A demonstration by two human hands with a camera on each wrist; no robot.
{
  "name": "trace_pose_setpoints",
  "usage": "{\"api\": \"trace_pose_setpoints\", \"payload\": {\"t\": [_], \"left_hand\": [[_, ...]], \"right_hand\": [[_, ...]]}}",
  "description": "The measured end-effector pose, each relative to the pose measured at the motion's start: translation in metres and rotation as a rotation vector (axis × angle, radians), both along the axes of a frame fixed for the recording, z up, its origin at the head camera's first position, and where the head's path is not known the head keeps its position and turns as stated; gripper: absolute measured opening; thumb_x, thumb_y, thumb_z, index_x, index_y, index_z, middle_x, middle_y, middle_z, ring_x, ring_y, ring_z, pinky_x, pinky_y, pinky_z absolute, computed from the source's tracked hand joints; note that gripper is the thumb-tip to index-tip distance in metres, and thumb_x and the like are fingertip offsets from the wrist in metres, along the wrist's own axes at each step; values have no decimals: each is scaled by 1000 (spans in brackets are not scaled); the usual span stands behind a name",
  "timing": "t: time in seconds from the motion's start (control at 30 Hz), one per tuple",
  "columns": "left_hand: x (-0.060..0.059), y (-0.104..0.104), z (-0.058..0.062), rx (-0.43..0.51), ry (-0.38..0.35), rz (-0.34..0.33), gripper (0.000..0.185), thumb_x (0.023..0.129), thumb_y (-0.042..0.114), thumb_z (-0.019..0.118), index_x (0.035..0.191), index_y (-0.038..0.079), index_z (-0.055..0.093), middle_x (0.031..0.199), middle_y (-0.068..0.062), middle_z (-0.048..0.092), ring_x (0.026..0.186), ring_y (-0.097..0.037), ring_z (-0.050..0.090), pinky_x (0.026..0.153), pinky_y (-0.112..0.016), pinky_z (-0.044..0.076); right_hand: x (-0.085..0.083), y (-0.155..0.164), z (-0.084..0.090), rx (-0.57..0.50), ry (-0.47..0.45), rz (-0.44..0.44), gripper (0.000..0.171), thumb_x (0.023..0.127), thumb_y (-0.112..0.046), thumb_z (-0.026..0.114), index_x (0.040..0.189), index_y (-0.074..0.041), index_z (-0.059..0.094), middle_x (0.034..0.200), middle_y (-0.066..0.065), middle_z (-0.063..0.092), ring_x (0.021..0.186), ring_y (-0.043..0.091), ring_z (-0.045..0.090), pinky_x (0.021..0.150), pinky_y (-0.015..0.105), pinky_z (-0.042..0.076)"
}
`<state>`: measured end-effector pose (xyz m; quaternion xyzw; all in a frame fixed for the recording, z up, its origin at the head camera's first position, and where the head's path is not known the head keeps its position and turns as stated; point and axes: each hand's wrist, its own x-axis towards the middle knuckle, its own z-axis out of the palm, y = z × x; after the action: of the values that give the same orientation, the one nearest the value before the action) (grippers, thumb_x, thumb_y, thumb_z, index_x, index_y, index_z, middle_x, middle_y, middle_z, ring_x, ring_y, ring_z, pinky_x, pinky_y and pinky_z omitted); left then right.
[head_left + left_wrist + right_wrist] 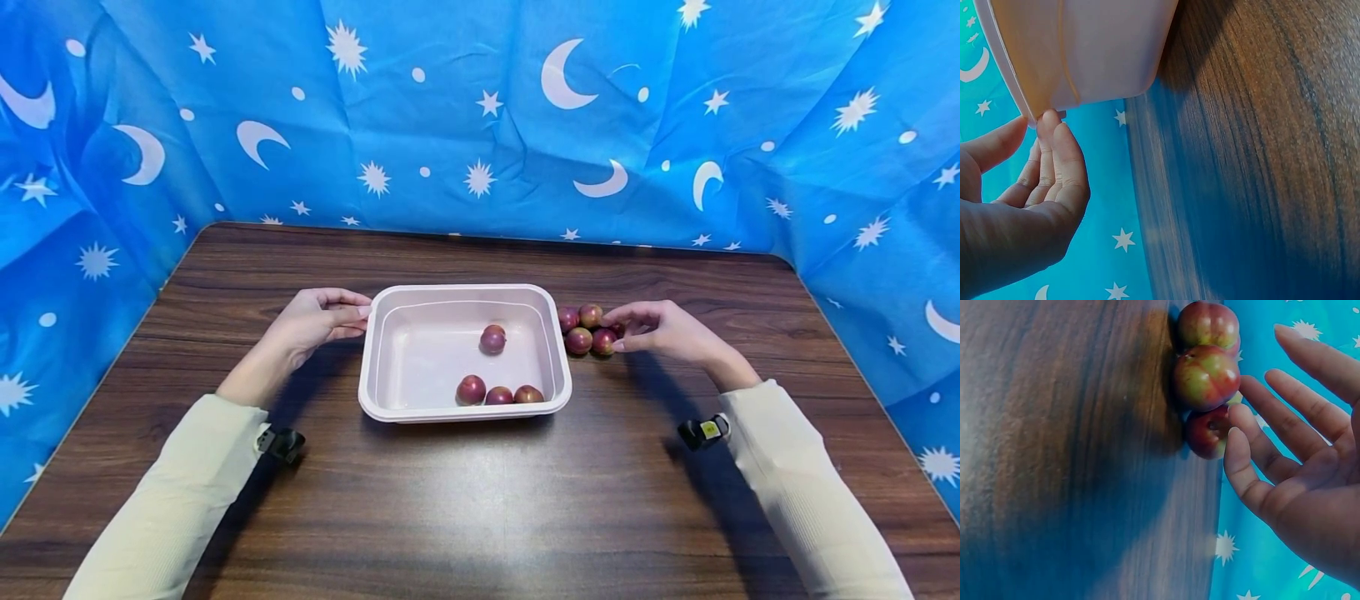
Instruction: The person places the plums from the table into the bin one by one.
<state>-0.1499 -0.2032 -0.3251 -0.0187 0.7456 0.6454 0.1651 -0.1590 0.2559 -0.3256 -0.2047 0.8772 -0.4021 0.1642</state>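
Note:
A white plastic container (pixel 420 358) stands on the table, several reddish plums (pixel 471 389) inside it. My left hand (pixel 315 323) pinches the container's left rim between thumb and fingertips; in the left wrist view the thumb meets the rim's edge and the fingers (pixel 1069 153) lie just under it. More plums (pixel 578 341) are clustered against the container's right side. Over the right end of this cluster, my right hand (pixel 660 333) has its fingers spread and slightly bent. In the right wrist view, its fingertips are right at the red-green plums (pixel 1207 378), without closing round one.
The dark wood-grain table (pixel 480 500) extends in front of the container and to both sides. A blue curtain (pixel 450 108) with white moons and stars hangs along the table's back and sides. Small black devices (pixel 285 445) are strapped to both wrists.

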Motion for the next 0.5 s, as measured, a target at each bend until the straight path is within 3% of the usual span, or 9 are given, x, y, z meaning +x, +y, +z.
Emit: {"api": "trace_pose_setpoints", "payload": {"t": [0.5], "left_hand": [[1, 1, 1, 13, 1, -1, 36, 90, 1, 55, 117, -18, 43, 80, 4, 62, 72, -8, 62, 76, -26, 53]], "right_hand": [[4, 6, -10, -15, -17, 4, 33, 84, -7, 66, 115, 0, 59, 95, 13, 62, 80, 21, 55, 66, 26, 48]]}}
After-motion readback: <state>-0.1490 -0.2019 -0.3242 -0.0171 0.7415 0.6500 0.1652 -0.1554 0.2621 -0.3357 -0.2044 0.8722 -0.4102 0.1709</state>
